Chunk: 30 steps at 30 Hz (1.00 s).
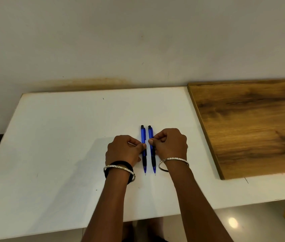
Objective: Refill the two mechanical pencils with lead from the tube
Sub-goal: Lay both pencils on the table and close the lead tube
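Now L hand [122, 149] pinches L pencil [143, 135], R hand [170, 144] pinches R pencil [150, 133]; both lie on surface [65, 137], tips toward us.

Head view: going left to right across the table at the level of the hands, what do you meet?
left hand → left pencil → right pencil → right hand → wooden board

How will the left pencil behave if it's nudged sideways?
The left pencil looks like slim, rigid plastic, so it is probably light and stiff. Its narrow barrel lies flat on the smooth table, so it may roll or slide, perhaps into the right pencil. Its fine tip looks fragile.
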Motion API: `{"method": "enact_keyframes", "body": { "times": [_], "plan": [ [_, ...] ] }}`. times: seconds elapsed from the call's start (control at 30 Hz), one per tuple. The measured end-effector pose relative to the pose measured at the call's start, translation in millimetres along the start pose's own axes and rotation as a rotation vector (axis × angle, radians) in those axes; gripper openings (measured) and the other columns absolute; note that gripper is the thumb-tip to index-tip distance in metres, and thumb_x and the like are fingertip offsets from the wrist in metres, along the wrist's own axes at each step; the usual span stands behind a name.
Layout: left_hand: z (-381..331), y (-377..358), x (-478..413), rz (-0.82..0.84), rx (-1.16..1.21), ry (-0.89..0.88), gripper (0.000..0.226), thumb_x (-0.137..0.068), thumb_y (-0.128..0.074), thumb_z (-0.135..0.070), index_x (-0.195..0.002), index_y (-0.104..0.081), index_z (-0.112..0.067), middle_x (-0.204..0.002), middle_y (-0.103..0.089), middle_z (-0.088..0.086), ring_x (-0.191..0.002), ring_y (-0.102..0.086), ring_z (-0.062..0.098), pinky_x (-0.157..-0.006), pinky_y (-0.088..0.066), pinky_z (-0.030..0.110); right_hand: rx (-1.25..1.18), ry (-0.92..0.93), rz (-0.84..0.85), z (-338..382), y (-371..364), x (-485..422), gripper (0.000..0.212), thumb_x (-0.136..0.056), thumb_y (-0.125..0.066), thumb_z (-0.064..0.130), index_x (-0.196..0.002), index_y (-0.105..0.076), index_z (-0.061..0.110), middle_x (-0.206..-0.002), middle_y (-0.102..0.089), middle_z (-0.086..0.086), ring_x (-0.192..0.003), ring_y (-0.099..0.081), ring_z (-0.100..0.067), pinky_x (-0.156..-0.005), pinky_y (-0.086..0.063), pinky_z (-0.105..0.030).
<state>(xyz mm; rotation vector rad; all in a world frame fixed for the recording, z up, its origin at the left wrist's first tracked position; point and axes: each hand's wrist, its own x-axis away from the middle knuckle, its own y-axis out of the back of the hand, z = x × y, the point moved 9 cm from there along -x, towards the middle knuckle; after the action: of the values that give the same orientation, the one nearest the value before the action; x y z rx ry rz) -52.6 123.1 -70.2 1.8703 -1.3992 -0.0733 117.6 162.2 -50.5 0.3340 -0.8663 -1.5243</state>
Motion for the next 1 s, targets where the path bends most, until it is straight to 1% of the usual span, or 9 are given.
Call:
{"method": "enact_keyframes", "body": {
  "times": [0.17,0.3,0.4,0.5,0.57,0.67,0.8,0.87,1.0],
  "plan": [
    [0.3,-0.2,-0.2,0.002,0.005,-0.006,0.021,-0.073,-0.077,-0.044,-0.063,-0.065,-0.03,-0.056,-0.066,-0.015,-0.04,-0.061,-0.002,-0.05,-0.044,0.018,-0.011,-0.008,-0.014,-0.9,1.8,0.6,0.015,-0.08,-0.078,0.023,-0.087,-0.075,0.009,-0.087,-0.075,-0.009,-0.082,-0.071,-0.025,-0.083,-0.058,-0.041],
    [-0.7,1.2,-0.9,-0.014,-0.012,-0.022,0.02,-0.075,-0.074,-0.047,-0.07,-0.068,-0.029,-0.065,-0.069,-0.011,-0.059,-0.067,0.01,-0.063,-0.054,0.026,0.022,-0.006,-0.044,0.4,4.1,0.5,0.014,-0.082,-0.075,0.024,-0.085,-0.075,0.01,-0.085,-0.075,-0.008,-0.079,-0.071,-0.023,-0.082,-0.058,-0.038],
    [-1.3,2.3,-1.2,-0.022,-0.011,-0.026,0.02,-0.075,-0.075,-0.047,-0.068,-0.065,-0.031,-0.074,-0.072,-0.006,-0.071,-0.069,0.017,-0.072,-0.058,0.035,0.063,-0.012,-0.077,0.4,7.6,0.8,0.016,-0.083,-0.074,0.026,-0.088,-0.075,0.011,-0.087,-0.075,-0.006,-0.08,-0.07,-0.021,-0.078,-0.055,-0.03],
    [-1.1,3.9,-0.7,-0.026,-0.004,-0.028,0.02,-0.074,-0.075,-0.046,-0.067,-0.065,-0.031,-0.075,-0.073,-0.007,-0.071,-0.07,0.018,-0.073,-0.058,0.036,0.06,-0.03,-0.119,-2.5,13.1,1.1,0.016,-0.083,-0.075,0.026,-0.085,-0.075,0.011,-0.083,-0.075,-0.006,-0.075,-0.069,-0.021,-0.072,-0.053,-0.027],
    [-1.8,4.2,-0.4,-0.027,0.005,-0.029,0.02,-0.074,-0.075,-0.046,-0.065,-0.064,-0.032,-0.074,-0.072,-0.007,-0.071,-0.07,0.018,-0.073,-0.058,0.036,0.045,-0.038,-0.111,-4.5,13.0,0.5,0.016,-0.082,-0.075,0.027,-0.084,-0.075,0.011,-0.08,-0.074,-0.007,-0.072,-0.07,-0.022,-0.075,-0.057,-0.03],
    [-3.0,4.6,-0.1,-0.03,-0.001,-0.029,0.022,-0.075,-0.075,-0.046,-0.064,-0.061,-0.033,-0.074,-0.072,-0.006,-0.071,-0.069,0.018,-0.074,-0.058,0.037,0.035,-0.026,-0.075,-2.9,7.6,0.4,0.016,-0.083,-0.075,0.027,-0.086,-0.076,0.011,-0.083,-0.075,-0.007,-0.077,-0.071,-0.022,-0.08,-0.058,-0.037],
    [-1.7,5.6,-0.7,-0.034,0.007,-0.025,0.018,-0.075,-0.075,-0.045,-0.07,-0.066,-0.031,-0.075,-0.073,-0.005,-0.072,-0.069,0.018,-0.075,-0.059,0.038,0.076,0.0,-0.086,2.6,3.9,0.5,0.016,-0.084,-0.073,0.027,-0.089,-0.076,0.012,-0.089,-0.076,-0.005,-0.085,-0.07,-0.021,-0.08,-0.056,-0.032],
    [-1.4,5.4,-0.9,-0.029,0.009,-0.023,0.018,-0.075,-0.075,-0.045,-0.069,-0.065,-0.031,-0.074,-0.072,-0.005,-0.071,-0.069,0.018,-0.075,-0.059,0.038,0.081,0.006,-0.091,3.6,3.2,0.3,0.015,-0.086,-0.071,0.026,-0.091,-0.076,0.012,-0.091,-0.075,-0.005,-0.087,-0.069,-0.021,-0.081,-0.056,-0.032],
    [-1.6,4.4,-0.9,-0.02,0.011,-0.021,0.017,-0.076,-0.075,-0.045,-0.071,-0.066,-0.031,-0.076,-0.073,-0.006,-0.072,-0.07,0.017,-0.076,-0.059,0.037,0.051,0.007,-0.123,2.8,4.6,1.0,0.013,-0.087,-0.068,0.023,-0.088,-0.075,0.012,-0.086,-0.075,-0.004,-0.081,-0.07,-0.019,-0.077,-0.057,-0.032]
  ]
}}
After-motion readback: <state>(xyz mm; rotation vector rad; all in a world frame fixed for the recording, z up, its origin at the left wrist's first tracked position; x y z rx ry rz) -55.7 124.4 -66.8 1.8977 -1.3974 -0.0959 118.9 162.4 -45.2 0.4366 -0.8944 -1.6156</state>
